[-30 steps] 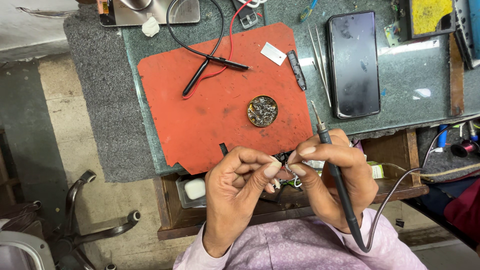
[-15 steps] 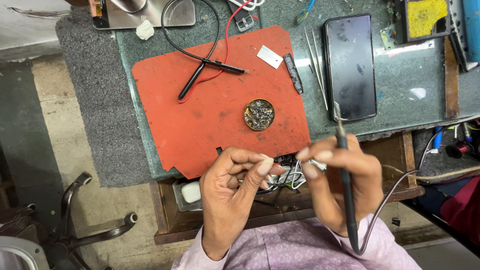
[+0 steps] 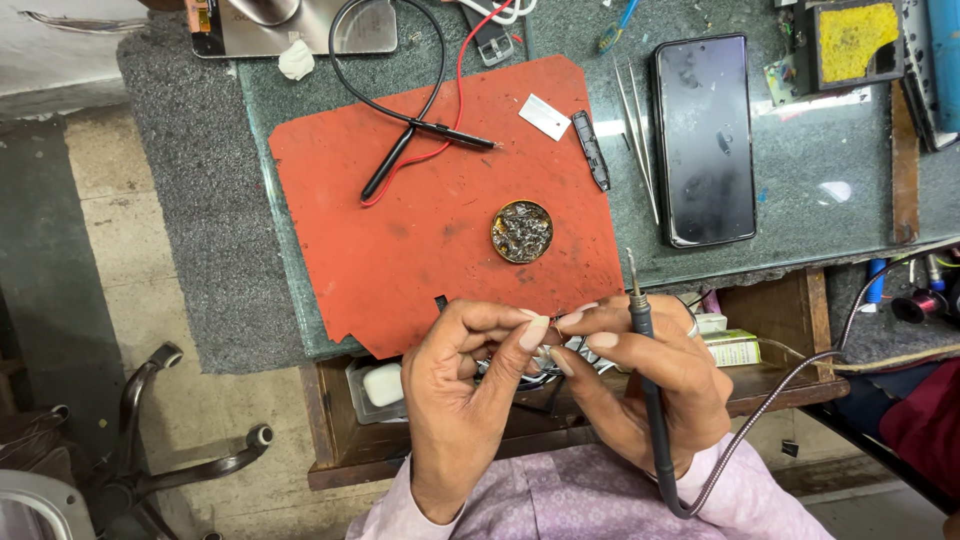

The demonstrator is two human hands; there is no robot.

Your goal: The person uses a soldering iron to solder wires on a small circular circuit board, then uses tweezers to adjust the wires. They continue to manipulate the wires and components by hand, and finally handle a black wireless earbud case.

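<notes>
My left hand and my right hand meet at the near edge of the workbench, fingertips pinched together on a small part with thin wires, mostly hidden by the fingers. My right hand also grips a black soldering iron, its tip pointing up toward the bench and its cable trailing off to the right. Just beyond the fingers lies an orange-red work mat with a round tin of solder scraps on it.
On the mat lie two black probes with red and black leads, a white slip and a small black strip. Tweezers and a dark phone rest on the glass top. A yellow sponge tray sits far right. Below the bench is an open drawer.
Both hands have stayed together on the small wired part. The soldering iron's tip has swung a little more upright, and the view has shifted slightly.
</notes>
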